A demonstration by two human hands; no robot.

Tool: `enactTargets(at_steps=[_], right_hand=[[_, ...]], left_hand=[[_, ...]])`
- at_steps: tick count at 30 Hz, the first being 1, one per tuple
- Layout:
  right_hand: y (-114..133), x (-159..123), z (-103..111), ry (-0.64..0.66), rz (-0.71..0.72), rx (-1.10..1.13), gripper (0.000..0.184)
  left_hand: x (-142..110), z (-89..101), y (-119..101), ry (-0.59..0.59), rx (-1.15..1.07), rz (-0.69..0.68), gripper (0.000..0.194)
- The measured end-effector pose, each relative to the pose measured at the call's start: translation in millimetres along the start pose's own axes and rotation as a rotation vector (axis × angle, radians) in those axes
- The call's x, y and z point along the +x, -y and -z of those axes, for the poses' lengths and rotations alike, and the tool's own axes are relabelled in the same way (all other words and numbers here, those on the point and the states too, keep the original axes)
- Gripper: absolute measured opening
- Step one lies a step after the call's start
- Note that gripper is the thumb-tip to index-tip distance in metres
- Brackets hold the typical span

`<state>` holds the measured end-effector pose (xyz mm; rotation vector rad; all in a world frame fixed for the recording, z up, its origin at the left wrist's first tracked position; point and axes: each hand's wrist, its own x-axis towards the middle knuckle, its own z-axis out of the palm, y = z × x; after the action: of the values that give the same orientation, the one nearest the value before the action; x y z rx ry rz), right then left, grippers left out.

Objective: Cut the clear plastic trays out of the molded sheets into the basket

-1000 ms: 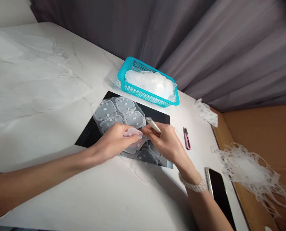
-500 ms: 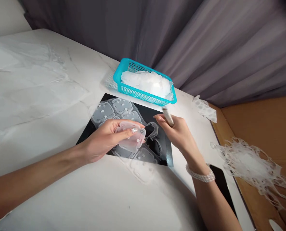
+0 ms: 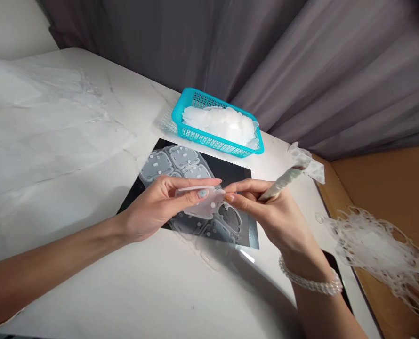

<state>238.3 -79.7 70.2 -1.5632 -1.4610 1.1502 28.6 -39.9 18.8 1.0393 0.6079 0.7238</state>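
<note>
Left fingers (image 3: 190, 184) pinched a translucent silicone piece (image 3: 205, 205) steady for the right fingers (image 3: 243, 187), closed around a slim pen-like tool (image 3: 282, 182).

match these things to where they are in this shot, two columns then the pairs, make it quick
Things
1. pale pink translucent plastic piece
2. slim white pen-shaped tool
3. white pearl bead bracelet
4. turquoise plastic mesh basket

Places
A. around the wrist of the right hand
B. on the white marble-patterned tabletop, beyond the black sheet
C. held in the left hand
D. gripped in the right hand

Pairs: 1C, 2D, 3A, 4B
</note>
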Motion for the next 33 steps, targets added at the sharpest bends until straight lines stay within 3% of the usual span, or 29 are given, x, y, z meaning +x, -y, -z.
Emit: enactTargets(at_steps=[8,14,16,20,26,29,33], right_hand=[[-3.6,2.3,3.5,-0.039,0.023,0.013,0.020],[-5.8,2.0,6.4,-0.271,0.135,-0.115,0.019],[-0.5,-1.4,0.9,-0.241,0.190,-0.204,0.016],[9.9,-5.3,-6.9,0.045,0.206,-0.274,0.017],[-8.8,12.3,12.7,-0.188,0.063,-0.055,0.031],[-20.2,21.0,18.0,-0.088,-0.057,0.093,0.036],[-21.7,22.1,15.6,0.022,-0.104,0.178,0.036]], left_hand=[[0.8,1.0,3.1,-0.022,-0.080,0.026,0.028],[1.1,-3.1,-5.2,-0.215,-0.431,0.198,0.054],[-1.4,-3.9,-6.9,-0.175,-0.529,0.279,0.062],[-4.9,-2.8,-7.2,0.027,-0.650,0.292,0.068],[-4.4,1.7,-6.0,0.090,-0.695,0.262,0.067],[-4.9,2.0,-6.1,0.096,-0.657,0.254,0.067],[-5.2,0.7,-7.4,0.111,-0.628,0.237,0.067]])
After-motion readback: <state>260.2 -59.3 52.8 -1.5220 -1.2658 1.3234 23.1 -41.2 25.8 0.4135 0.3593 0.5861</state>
